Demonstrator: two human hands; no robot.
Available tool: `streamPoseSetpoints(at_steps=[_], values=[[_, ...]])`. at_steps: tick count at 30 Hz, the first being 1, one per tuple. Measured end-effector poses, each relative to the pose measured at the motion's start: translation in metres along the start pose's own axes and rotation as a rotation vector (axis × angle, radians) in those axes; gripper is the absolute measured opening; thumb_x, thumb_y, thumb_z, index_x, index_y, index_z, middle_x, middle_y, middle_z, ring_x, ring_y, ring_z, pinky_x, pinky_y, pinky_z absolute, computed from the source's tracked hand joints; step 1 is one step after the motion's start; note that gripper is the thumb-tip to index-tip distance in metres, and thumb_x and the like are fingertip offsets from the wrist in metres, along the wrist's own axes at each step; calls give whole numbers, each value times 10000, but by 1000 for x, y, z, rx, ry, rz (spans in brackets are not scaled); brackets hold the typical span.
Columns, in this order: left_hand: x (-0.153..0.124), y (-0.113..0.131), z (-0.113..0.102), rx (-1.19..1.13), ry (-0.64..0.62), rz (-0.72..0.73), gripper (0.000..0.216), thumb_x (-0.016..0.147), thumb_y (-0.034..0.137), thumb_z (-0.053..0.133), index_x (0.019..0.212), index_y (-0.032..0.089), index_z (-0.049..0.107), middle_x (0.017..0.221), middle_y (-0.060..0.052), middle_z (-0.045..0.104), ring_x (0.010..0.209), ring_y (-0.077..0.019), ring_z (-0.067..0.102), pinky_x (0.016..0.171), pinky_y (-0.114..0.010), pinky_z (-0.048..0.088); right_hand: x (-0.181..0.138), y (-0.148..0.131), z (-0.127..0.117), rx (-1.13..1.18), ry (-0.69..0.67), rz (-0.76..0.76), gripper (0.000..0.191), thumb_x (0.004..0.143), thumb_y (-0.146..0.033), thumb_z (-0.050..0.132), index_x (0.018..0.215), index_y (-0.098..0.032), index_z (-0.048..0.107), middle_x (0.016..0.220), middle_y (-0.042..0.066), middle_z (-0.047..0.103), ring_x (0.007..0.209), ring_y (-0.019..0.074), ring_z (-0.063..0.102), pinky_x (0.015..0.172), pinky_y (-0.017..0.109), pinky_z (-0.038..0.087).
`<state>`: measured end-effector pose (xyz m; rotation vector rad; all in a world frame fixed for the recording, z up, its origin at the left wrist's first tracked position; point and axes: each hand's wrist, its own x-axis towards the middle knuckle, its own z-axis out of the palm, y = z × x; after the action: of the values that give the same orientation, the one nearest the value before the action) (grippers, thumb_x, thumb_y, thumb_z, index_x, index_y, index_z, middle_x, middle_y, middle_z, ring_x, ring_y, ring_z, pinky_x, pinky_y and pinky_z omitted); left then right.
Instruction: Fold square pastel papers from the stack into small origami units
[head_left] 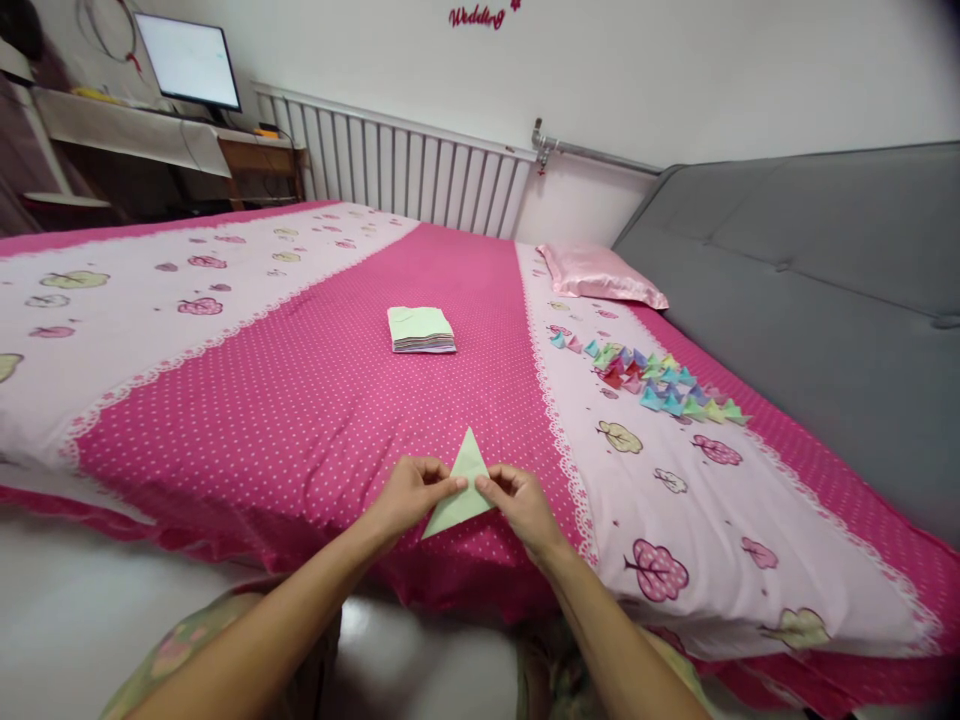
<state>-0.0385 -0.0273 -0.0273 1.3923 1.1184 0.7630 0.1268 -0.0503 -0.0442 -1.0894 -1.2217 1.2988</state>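
A pale green folded paper triangle (463,490) lies at the near edge of the pink dotted bed cover (315,400), its tip pointing away from me. My left hand (409,497) pinches its left side with thumb and fingers closed. My right hand (517,503) pinches the right side the same way. Farther up the bed sits a stack of square papers (420,329) with a green sheet on top. To the right, several small folded paper pieces (652,384) in many colours lie in a cluster.
A pink satin pillow (600,275) rests by the grey padded headboard (810,300) on the right. A white radiator (405,165) lines the far wall. A monitor (189,62) stands on a desk at the back left. White floor shows below the bed edge.
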Motion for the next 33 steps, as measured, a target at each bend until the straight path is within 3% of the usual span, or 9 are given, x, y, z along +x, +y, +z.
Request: streamPoseSetpoints(at_steps=[4, 8, 15, 24, 33], values=[[-3, 0, 1, 19, -134, -16, 289, 616, 395, 652, 539, 133, 557, 479, 35, 477, 447, -69, 386, 456, -209, 278, -1, -1, 0, -24, -19, 1, 227, 693, -384, 646, 682, -157, 652, 584, -10, 598, 500, 98, 494, 483, 211, 382], [-5, 0, 2, 29, -188, -35, 293, 607, 390, 659, 512, 141, 537, 457, 51, 443, 436, -64, 359, 446, -205, 255, -1, -3, -1, -54, 21, 0, 252, 681, -394, 650, 613, -151, 641, 511, -25, 547, 458, 88, 443, 445, 210, 338], [-7, 2, 2, 49, -275, -47, 280, 626, 381, 651, 536, 126, 577, 457, 40, 465, 427, -63, 359, 436, -203, 241, -1, -6, -5, -7, 123, -67, 175, 653, -332, 686, 641, -159, 663, 572, -11, 597, 529, 106, 497, 530, 232, 399], [-7, 2, 3, 71, -263, -62, 266, 609, 375, 657, 536, 131, 580, 486, 17, 517, 452, -82, 413, 439, -201, 282, 1, -4, -2, 45, 213, -75, 214, 664, -362, 671, 605, -163, 618, 507, -35, 493, 475, 86, 411, 467, 212, 355], [-5, 2, 2, 77, -215, -36, 280, 604, 371, 658, 493, 134, 556, 441, 39, 463, 430, -66, 372, 426, -198, 256, 3, -1, 0, 111, 184, -78, 234, 742, -379, 603, 649, -164, 602, 501, -52, 436, 467, 79, 384, 468, 210, 314]])
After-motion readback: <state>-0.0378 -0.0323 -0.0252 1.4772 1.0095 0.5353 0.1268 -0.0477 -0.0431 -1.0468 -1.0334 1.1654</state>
